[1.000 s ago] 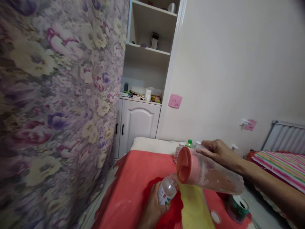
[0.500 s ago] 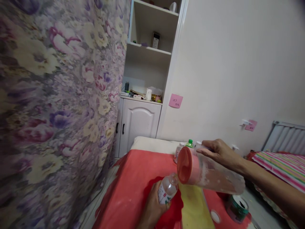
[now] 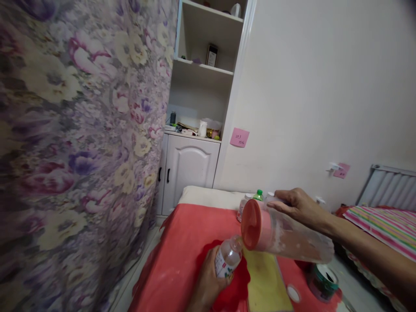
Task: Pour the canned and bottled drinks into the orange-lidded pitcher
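My left hand [image 3: 208, 275] is wrapped round a small clear plastic bottle [image 3: 228, 258] with a printed label, its uncapped mouth tilted up to the right. My right hand [image 3: 294, 203] grips a large translucent pitcher [image 3: 292, 240] with an orange-red lid [image 3: 251, 224], from above. The pitcher lies tipped nearly on its side, its lid end at the bottle's mouth. Whether liquid is flowing between them I cannot tell. Below the bottle is a red scalloped tray [image 3: 238, 288]. A white cap [image 3: 293, 294] rests to the right, past a yellow cloth or board [image 3: 268, 281].
Behind the pitcher stand a green-capped bottle [image 3: 258, 195] and a white-capped bottle [image 3: 242, 208]. A cut-open green can [image 3: 323, 281] sits at the right table edge. The table has a red cover [image 3: 188, 225]. A floral curtain [image 3: 81, 151] hangs left; a bed [image 3: 386, 221] is right.
Almost nothing differs. Both hands keep their grip, and the bottle and the tipped pitcher stay in nearly the same place, with only a very slight shift.
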The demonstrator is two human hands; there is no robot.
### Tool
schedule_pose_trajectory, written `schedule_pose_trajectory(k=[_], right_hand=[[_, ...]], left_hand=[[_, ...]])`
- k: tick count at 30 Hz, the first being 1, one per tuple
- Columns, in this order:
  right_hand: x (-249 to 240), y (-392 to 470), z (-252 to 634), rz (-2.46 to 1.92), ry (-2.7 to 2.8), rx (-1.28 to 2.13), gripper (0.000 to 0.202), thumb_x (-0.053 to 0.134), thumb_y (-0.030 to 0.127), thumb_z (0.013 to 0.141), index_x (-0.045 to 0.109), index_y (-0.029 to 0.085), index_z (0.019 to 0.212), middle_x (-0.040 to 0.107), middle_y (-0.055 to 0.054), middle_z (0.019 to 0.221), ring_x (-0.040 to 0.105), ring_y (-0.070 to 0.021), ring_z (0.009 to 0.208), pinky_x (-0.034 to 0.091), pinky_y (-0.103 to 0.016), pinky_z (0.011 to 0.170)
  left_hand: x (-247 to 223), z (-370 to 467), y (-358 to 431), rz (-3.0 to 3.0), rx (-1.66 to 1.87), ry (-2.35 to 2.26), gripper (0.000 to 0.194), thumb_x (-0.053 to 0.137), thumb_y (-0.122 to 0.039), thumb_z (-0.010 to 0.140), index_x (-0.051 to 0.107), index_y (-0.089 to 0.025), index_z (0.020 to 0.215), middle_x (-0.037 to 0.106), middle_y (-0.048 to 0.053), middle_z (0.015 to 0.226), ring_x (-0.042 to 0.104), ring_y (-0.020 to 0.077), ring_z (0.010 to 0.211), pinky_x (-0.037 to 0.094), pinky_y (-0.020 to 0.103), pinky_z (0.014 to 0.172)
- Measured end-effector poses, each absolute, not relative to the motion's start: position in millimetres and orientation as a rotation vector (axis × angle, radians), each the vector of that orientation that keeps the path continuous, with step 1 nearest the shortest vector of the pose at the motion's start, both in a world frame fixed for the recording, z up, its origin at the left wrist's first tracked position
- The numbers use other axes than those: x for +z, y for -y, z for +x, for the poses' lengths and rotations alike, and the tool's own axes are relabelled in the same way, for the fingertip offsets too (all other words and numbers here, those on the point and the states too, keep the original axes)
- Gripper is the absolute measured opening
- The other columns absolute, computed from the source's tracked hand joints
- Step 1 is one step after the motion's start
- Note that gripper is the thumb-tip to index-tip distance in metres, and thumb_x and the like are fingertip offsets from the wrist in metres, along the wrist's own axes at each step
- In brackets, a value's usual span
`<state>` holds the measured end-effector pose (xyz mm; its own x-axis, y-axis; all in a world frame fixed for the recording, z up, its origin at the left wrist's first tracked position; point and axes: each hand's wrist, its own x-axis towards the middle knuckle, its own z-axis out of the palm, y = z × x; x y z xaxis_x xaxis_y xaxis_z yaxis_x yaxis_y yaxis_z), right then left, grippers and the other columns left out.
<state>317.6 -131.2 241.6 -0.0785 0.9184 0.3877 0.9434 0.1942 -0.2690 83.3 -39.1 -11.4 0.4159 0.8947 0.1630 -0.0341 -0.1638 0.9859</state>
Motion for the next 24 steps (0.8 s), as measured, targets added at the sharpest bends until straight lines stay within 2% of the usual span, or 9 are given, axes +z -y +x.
schedule_pose_trajectory(k=[13,24], right_hand=[[246.8,131.9,314.0,-1.771,2.027,-0.055,0.055,0.044,0.067,0.094,0.037,0.023,0.062,0.030,0.007,0.056,0.028,-0.0109,0.054,0.021,-0.028,0.051],[246.9,130.5,317.6,-1.744,2.047,-0.100,0.056,0.045,0.067,0.095,0.038,0.023,0.062,0.030,0.007,0.057,0.029,-0.0106,0.054,0.022,-0.028,0.051]], left_hand=[[-18.6,84.5,37.2,1.475,1.045,-0.713,0.067,0.082,-0.016,0.051,0.068,-0.019,0.116,0.076,0.010,0.112,0.069,0.0335,0.104,0.055,0.038,0.087],[-21.2,83.6,36.6,1.459,1.042,-0.722,0.069,0.083,-0.015,0.050,0.069,-0.021,0.118,0.076,0.009,0.114,0.068,0.0347,0.106,0.056,0.039,0.089]])
